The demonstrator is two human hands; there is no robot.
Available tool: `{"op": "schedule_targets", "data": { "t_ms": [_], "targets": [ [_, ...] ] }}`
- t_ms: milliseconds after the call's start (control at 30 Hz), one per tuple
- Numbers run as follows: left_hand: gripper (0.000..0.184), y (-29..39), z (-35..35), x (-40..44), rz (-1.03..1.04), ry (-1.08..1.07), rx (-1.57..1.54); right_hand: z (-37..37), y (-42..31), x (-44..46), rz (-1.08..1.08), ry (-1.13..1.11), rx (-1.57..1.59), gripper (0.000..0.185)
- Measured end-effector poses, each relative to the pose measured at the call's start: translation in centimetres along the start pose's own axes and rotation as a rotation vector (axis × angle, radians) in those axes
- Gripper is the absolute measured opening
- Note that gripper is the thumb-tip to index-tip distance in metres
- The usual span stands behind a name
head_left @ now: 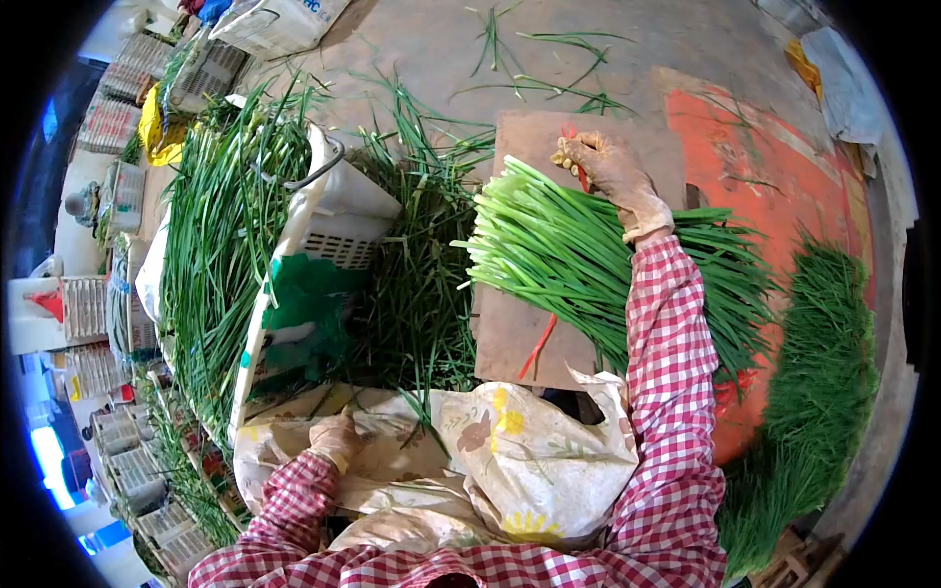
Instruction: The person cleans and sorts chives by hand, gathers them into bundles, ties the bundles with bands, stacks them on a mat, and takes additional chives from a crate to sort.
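Clock directions run from the view's centre. At seven-thirty, the left hand rests against a stained cream apron with yellow flowers; its grip cannot be told. At two-thirty, a thick bundle of long green leaves with pale stem ends lies on a flat brown board. The right hand, well apart from the left, pinches a thin red strip at one-thirty. A white slotted plastic crate stands at ten.
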State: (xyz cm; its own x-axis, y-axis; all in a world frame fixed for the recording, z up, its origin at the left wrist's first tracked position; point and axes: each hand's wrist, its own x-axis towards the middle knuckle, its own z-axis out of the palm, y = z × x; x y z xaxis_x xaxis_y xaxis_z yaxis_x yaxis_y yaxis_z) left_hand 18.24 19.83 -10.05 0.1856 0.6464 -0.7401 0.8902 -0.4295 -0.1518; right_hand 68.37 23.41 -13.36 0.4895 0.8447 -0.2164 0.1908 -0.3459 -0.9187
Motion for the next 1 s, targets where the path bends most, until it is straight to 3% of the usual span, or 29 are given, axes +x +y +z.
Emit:
{"op": "schedule_targets", "data": {
  "t_ms": [33,67,133,233,300,333,367,433,467,500,567,667,700,733,767,833,867,933,1000],
  "targets": [
    [0.022,1.5,-1.7,-0.5,0.075,0.081,0.002,-0.1,0.6,0.5,-0.01,-0.016,-0.025,0.04],
    [0.02,1.5,-1.3,0.9,0.247,0.079,-0.454,-0.2,0.4,0.5,-0.009,-0.024,-0.033,0.04],
    [0.017,4.5,-4.5,1.5,0.491,0.177,-0.885,-0.2,0.1,0.3,0.013,-0.041,-0.048,0.04],
    [0.018,11.9,-11.6,1.7,0.978,0.572,-0.523,-0.3,0.4,0.6,-0.029,-0.026,-0.066,0.039],
    [0.028,14.0,-12.5,3.9,1.235,0.555,-0.317,-0.2,0.8,1.0,-0.079,-0.035,-0.093,0.04],
    [0.045,15.0,-12.3,5.2,1.376,0.638,-0.25,-0.1,1.1,1.0,-0.07,-0.033,-0.095,0.04],
    [0.045,15.8,-12.7,5.7,1.38,0.629,-0.256,-0.1,1.0,0.9,-0.077,-0.031,-0.064,0.041],
    [0.061,17.4,-13.9,6.0,1.4,0.594,0.452,-0.2,0.9,0.8,-0.08,-0.03,-0.035,0.042],
    [0.069,18.4,-15.1,5.5,1.368,0.444,0.574,-0.2,0.6,0.8,-0.047,-0.036,-0.064,0.042],
    [0.069,19.1,-14.9,6.4,1.37,0.443,0.571,-0.2,0.7,0.9,-0.015,-0.041,-0.094,0.042],
    [0.05,20.1,-12.9,9.2,1.654,0.498,0.096,-0.1,0.9,1.0,-0.046,-0.032,-0.102,0.041],
    [0.028,21.6,-11.7,10.3,1.45,0.204,-0.111,-0.3,0.7,0.8,-0.073,-0.02,-0.125,0.039],
    [0.032,21.9,-11.8,10.2,1.346,0.146,-0.193,-0.3,0.5,0.6,-0.068,-0.017,-0.137,0.038],
    [0.024,21.7,-10.8,11.4,1.466,0.265,-0.104,-0.2,0.6,0.7,-0.067,-0.016,-0.139,0.038],
    [0.024,21.7,-10.9,11.0,1.469,0.267,-0.104,-0.1,0.8,0.8,-0.065,-0.022,-0.085,0.038],
    [0.023,21.4,-11.0,9.7,1.58,0.532,0.099,-0.2,1.0,0.9,-0.065,-0.025,-0.031,0.037],
    [0.031,21.4,-9.3,10.8,1.637,0.684,-0.007,-0.3,0.9,0.8,0.022,-0.036,0.085,0.035],
    [0.041,20.1,-9.5,8.7,1.524,0.457,-0.231,-0.3,0.5,0.5,0.106,-0.046,0.193,0.033],
    [0.044,18.8,-8.9,7.0,1.426,0.397,-0.365,-0.3,-0.1,0.2,0.319,-0.09,0.406,0.028]
  ]
}}
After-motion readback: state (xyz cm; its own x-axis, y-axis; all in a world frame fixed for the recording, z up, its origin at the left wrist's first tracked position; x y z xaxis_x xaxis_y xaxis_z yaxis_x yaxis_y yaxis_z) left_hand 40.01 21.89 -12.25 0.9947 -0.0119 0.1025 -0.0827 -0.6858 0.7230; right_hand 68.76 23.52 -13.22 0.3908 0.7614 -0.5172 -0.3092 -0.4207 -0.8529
